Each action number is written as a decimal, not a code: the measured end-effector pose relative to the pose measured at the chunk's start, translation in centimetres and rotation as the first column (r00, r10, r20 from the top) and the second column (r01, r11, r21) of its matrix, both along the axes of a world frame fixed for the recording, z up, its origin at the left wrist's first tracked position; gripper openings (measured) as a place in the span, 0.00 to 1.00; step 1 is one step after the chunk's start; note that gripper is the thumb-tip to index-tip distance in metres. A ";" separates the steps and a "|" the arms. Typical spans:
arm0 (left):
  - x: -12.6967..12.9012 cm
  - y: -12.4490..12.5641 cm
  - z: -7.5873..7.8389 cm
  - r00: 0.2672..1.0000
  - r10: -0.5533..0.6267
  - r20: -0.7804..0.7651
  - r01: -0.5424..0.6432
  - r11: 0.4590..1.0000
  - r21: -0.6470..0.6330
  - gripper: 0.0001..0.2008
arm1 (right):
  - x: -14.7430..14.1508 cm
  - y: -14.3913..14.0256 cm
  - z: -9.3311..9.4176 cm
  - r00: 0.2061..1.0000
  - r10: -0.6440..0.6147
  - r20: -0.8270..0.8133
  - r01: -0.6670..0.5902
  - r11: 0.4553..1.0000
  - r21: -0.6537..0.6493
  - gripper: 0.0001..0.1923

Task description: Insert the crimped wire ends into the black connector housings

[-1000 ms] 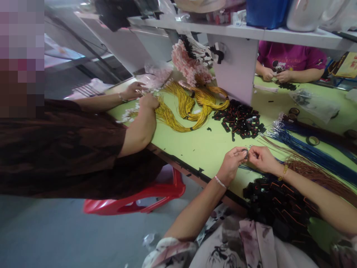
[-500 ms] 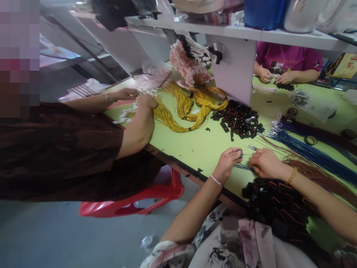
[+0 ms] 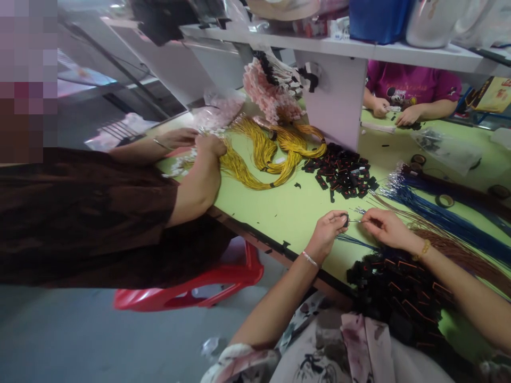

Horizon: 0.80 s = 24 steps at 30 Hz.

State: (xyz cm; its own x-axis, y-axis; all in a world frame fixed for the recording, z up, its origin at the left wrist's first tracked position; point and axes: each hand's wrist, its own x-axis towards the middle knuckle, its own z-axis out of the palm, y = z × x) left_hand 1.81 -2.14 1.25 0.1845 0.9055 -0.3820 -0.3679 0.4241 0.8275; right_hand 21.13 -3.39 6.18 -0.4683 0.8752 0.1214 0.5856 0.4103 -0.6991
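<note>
Fingertips of your left hand (image 3: 327, 230) pinch a small black connector (image 3: 345, 219) over the green table (image 3: 287, 210). Just right of it, your right hand (image 3: 383, 227) pinches a thin blue wire (image 3: 356, 242), near the pile of black connectors (image 3: 343, 173) beyond.

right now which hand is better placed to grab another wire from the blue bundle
Right. The right hand lies beside the blue wires, while the left hand pinches a small black connector farther from them.
</note>
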 end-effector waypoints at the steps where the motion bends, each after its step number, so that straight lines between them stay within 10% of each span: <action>1: 0.2 -0.1 0.1 1.000 -0.015 0.014 0.015 1.000 0.003 0.18 | 0.0 0.1 0.0 0.996 -0.050 -0.074 0.046 0.998 -0.052 0.08; 9: 1.7 -0.3 0.9 0.966 -0.088 0.244 0.095 0.995 -0.016 0.11 | -0.6 0.3 -0.6 0.933 -0.240 -0.267 0.197 0.964 -0.177 0.08; 24: 2.3 -0.3 0.7 0.923 -0.091 0.375 0.130 0.988 -0.081 0.08 | -0.5 -0.1 -1.8 0.963 -0.225 -0.145 0.234 0.971 0.049 0.04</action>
